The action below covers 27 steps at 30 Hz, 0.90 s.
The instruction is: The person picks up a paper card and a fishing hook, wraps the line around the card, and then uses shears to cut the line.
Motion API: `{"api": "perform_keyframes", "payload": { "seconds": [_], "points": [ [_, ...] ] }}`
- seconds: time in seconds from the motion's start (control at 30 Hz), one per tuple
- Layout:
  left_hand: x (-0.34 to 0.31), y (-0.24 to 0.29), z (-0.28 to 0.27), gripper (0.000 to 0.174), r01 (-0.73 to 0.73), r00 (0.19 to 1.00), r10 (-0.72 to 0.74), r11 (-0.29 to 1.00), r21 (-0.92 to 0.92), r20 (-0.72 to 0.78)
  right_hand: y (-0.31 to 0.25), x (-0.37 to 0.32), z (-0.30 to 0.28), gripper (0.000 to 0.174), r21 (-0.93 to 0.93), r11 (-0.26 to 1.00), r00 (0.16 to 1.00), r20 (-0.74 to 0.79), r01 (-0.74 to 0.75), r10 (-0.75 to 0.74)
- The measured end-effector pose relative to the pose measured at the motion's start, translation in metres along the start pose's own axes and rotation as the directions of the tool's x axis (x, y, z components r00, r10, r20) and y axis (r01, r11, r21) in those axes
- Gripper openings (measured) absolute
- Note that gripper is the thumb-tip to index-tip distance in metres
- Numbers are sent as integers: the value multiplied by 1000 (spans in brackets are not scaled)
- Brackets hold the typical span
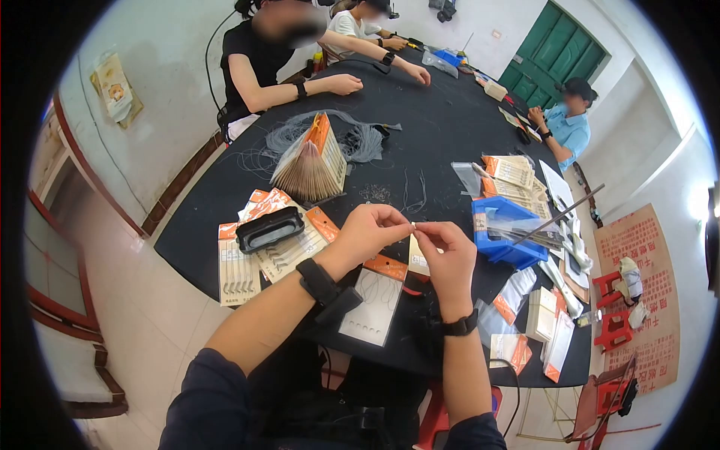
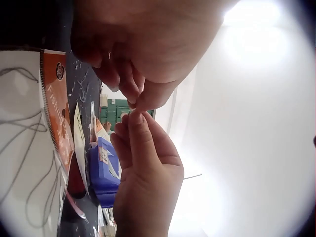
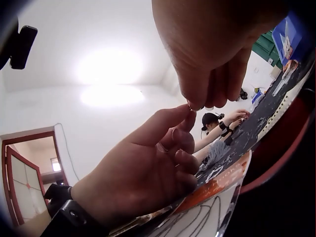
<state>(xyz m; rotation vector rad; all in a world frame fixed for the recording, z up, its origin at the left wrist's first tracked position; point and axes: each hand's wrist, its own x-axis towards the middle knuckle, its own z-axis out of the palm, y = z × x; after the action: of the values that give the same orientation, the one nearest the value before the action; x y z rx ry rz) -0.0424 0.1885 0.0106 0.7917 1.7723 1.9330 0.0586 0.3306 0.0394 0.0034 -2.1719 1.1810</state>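
My left hand and right hand meet fingertip to fingertip over the black table. Thumb and forefinger of each hand pinch a tiny pale piece, mostly hidden by the fingertips; its kind I cannot tell. Both wrist views show the pinching fingers touching, with the other fingers curled in. Below the hands lies a white card with an orange header reading "Fishing Hooks", grey looped line across it and a row of small marks near its bottom. Beside it, under the right hand, is a small cream card.
A black tray sits on packed hook cards at left. Behind stand a fanned card stack and a bundle of grey line. Small dark bits lie scattered ahead. A blue bin is at right. Other people sit around the table.
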Motion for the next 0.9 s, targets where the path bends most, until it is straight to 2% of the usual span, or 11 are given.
{"api": "perform_keyframes", "payload": {
  "seconds": [0.13,0.27,0.43,0.57,0.67,0.77,0.87,0.9],
  "points": [
    [-2,5,0,16,62,998,-60,992,-110,30,8,-1,0,14,158,981,993,-4,-117,119],
    [-3,9,0,15,129,991,-124,980,-152,42,11,0,-2,13,146,980,991,19,-132,131],
    [-3,11,0,15,128,991,-120,979,-158,64,12,-1,-2,10,167,976,990,32,-142,138],
    [-2,14,-3,16,110,993,-100,975,-194,61,15,1,-6,8,129,987,995,-14,-96,99],
    [-4,23,-11,21,59,995,-71,986,-153,-71,15,4,-13,7,111,991,996,-48,-75,80],
    [7,4,-14,19,-165,954,172,985,49,-247,9,7,-18,8,11,999,999,-43,34,-34],
    [1,12,-12,21,-277,934,328,915,293,-142,1,8,-20,9,-69,993,995,-3,97,-97],
    [0,15,-11,21,-282,948,306,933,222,-84,0,8,-20,10,-64,992,994,9,110,-109]
  ]
}}
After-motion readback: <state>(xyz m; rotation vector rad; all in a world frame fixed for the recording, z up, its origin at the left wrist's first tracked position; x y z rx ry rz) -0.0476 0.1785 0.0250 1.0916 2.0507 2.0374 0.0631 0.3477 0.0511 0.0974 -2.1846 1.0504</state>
